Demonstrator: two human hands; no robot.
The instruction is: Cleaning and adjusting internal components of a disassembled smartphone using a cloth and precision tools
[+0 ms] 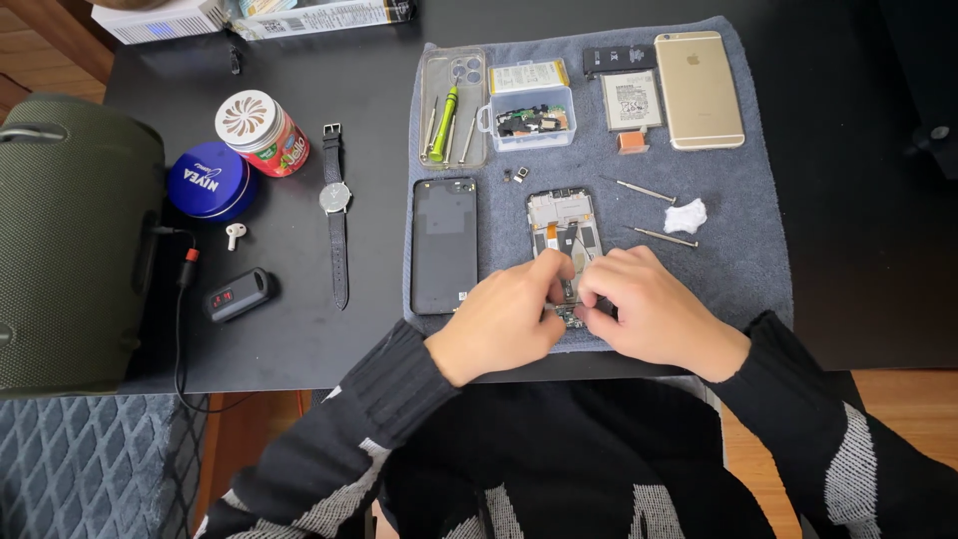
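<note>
Your left hand (504, 314) and right hand (649, 309) meet over the near end of the opened phone (565, 235) on the grey mat (738, 250), its long axis running away from you, fingertips pinching what seems a small part.

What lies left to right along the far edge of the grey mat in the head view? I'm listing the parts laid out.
Clear phone case holding screwdrivers → small plastic box of parts → flat battery → gold phone lying face down.
</note>
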